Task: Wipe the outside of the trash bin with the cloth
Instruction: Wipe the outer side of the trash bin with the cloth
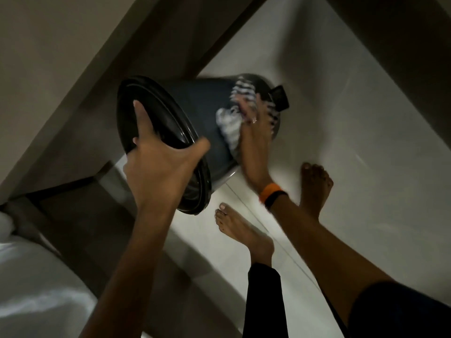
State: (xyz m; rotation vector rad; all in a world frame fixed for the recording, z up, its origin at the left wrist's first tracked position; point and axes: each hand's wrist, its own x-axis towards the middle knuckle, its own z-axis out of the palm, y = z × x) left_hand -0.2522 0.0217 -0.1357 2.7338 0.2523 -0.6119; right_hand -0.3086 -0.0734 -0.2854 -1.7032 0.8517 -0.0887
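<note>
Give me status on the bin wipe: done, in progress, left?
Done: cannot tell; no cleaned patch is distinguishable. In hand: the left hand tips the trash bin by its lid rim, and the right hand presses the striped cloth on the bin's side near the pedal, blurred mid-stroke. Left: the hidden far side.

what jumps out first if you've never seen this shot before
The dark trash bin at the centre, tipped over towards the camera, with the left hand gripping its lid rim. Just right of that, the right hand presses a blurred striped cloth on the bin's side, an orange wristband behind it.
</note>
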